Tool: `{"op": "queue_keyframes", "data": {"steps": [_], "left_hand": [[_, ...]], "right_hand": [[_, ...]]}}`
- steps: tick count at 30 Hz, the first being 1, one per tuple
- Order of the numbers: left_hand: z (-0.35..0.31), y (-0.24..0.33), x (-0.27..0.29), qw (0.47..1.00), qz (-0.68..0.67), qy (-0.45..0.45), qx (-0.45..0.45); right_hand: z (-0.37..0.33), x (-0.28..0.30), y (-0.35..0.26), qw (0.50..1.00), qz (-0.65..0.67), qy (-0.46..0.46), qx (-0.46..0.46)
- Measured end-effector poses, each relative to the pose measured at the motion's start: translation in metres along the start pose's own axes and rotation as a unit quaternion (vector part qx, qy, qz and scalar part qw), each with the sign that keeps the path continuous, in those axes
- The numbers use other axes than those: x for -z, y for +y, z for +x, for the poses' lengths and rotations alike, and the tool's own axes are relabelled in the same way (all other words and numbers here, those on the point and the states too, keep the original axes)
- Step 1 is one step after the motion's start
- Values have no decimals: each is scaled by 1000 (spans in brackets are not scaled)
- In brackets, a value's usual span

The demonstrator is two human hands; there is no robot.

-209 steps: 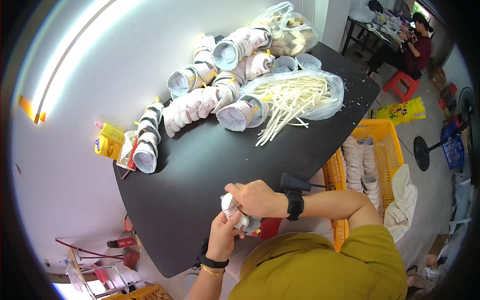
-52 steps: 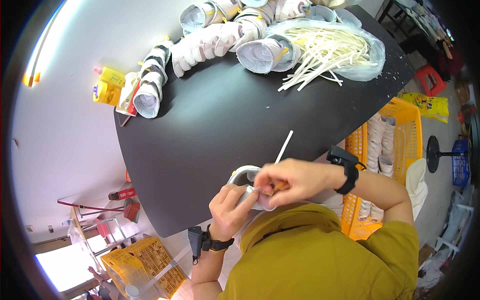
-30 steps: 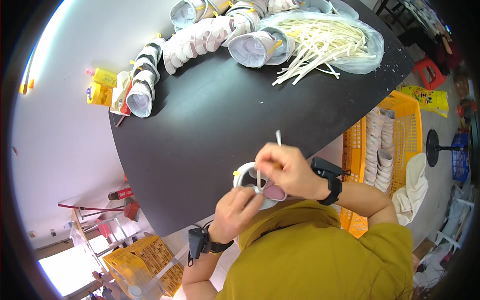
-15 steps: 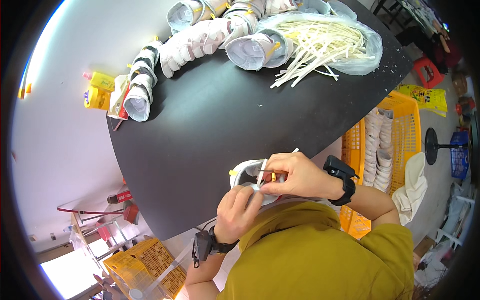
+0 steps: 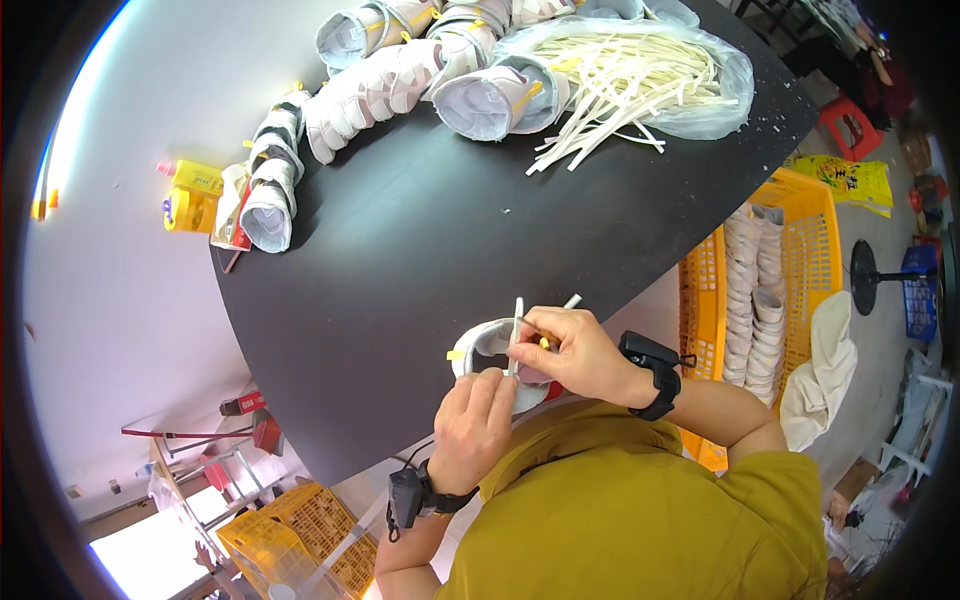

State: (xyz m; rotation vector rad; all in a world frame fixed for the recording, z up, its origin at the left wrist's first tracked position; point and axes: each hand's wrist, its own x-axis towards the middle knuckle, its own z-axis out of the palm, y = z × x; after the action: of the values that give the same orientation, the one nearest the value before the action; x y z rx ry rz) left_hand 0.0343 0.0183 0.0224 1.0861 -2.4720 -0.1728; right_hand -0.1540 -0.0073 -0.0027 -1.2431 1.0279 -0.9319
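Note:
A white and grey shoe upper [image 5: 465, 345] with a yellow tab stands at the near edge of the dark table, its opening facing up. My left hand [image 5: 472, 415] is closed on its near rim, the fingertips pinching there. Above the opening, my right hand [image 5: 570, 350] is closed on a narrow white strip [image 5: 518, 308], which stands nearly upright between thumb and finger. A thin dark tool with a yellow part [image 5: 545, 342] also sits in the right hand; its kind is hard to make out. Another white strip end [image 5: 572, 301] sticks out behind that hand.
On the far side of the dark table [image 5: 400, 230] lie a plastic bag of pale strips [image 5: 640, 70] and nested rows of shoe uppers [image 5: 375, 95]. A yellow bottle [image 5: 190, 210] stands at the left. An orange crate [image 5: 810, 230] with stacked uppers is on the right.
My right hand has drawn the white strip up, so more of it shows above the fingers. My left hand stays at the rim. The whole view has shifted slightly.

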Motion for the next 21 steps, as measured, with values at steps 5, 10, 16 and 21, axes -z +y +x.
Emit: {"op": "queue_keyframes", "data": {"steps": [5,10,16,21], "left_hand": [[-1,3,3,999,-30,2,15],[-5,0,-3,998,-37,32,41],[-4,-3,-4,985,-30,110,133],[-3,-6,6,734,-452,165,479]], "right_hand": [[-2,-4,0,996,55,52,-56],[2,-7,2,994,54,64,-67],[6,-5,-26,977,3,133,167],[-24,-8,-21,998,67,-7,10]]}}
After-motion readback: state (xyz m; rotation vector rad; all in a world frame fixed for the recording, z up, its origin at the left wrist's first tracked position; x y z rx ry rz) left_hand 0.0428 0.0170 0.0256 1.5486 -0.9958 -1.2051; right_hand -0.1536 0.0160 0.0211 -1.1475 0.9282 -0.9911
